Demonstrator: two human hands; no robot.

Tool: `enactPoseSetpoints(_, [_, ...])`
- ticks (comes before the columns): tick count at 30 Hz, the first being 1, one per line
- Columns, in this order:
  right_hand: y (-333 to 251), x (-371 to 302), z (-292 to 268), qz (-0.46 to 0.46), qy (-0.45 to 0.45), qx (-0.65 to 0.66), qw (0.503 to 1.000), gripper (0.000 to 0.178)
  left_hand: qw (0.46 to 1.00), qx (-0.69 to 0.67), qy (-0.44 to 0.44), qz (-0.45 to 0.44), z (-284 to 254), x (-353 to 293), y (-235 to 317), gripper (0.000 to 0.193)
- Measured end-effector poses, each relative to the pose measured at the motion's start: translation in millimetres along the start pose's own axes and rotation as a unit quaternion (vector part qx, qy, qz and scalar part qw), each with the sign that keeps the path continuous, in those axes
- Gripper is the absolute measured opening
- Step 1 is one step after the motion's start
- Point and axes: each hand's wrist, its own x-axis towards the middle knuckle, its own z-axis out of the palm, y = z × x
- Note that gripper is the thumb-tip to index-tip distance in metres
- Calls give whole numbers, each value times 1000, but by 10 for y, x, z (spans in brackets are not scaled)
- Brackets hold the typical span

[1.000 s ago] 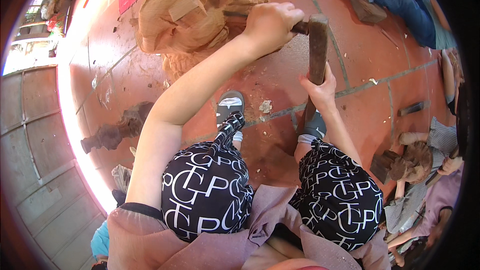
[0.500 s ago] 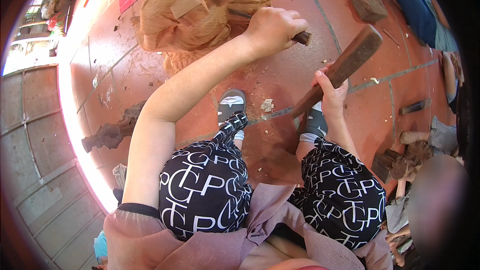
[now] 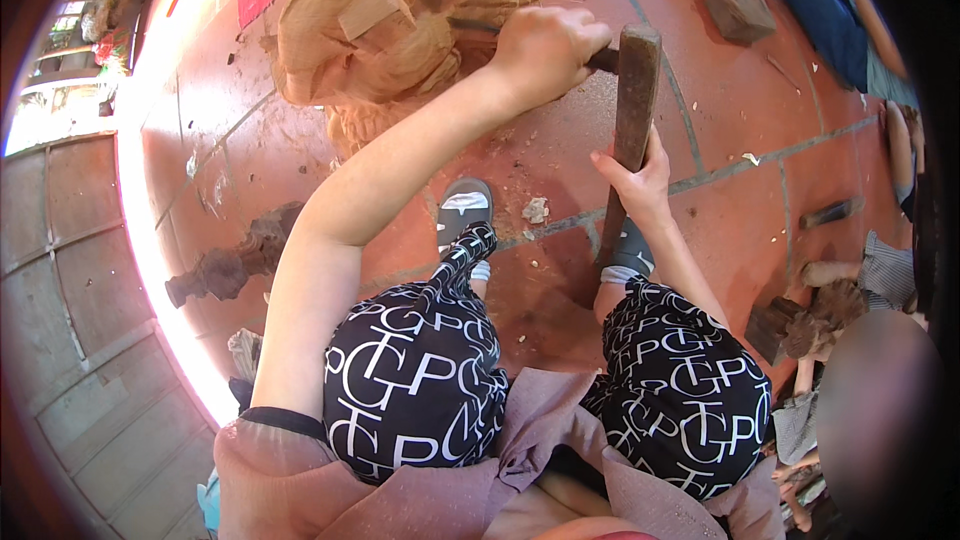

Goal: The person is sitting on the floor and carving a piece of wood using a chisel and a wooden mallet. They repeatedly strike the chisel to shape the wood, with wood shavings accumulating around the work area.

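Fingers (image 3: 612, 162) clasp mallet (image 3: 634, 90) touching chisel (image 3: 600, 60) beside carving (image 3: 400, 30).

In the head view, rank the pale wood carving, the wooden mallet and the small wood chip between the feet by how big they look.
1. Pale wood carving, largest.
2. Wooden mallet, in the right hand.
3. Wood chip, smallest.
Fisheye bending skews apparent size, but the gaps are plain.

Two hands are showing: the left hand (image 3: 545, 45) at twelve o'clock and the right hand (image 3: 632, 180) at one o'clock. One wooden mallet (image 3: 634, 90), one pale wood carving (image 3: 400, 30) and two grey shoes (image 3: 463, 215) are lying in view, with two brick blocks (image 3: 738, 8) sitting at one o'clock
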Motion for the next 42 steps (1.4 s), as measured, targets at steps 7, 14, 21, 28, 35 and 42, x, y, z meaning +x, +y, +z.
enactPoseSetpoints(7, [-124,-11,-37,73,22,119,990,36,997,-25,-70,38,-63,-60,159,25])
enactPoseSetpoints(14, [-114,-74,-19,21,45,195,979,39,998,-16,-25,57,-20,-77,8,23])
enactPoseSetpoints(21, [-146,13,-1,-18,26,-56,998,40,999,-5,26,45,-43,-36,-20,19])
enactPoseSetpoints(28, [-286,48,-21,-4,-1,18,1000,36,1000,-5,10,24,-4,-15,-8,20])
enactPoseSetpoints(35, [-53,36,26,110,-30,153,982,37,1000,20,-18,10,40,39,-7,21])
enactPoseSetpoints(42, [-23,17,61,89,-17,165,982,39,998,34,-49,-5,53,52,2,21])
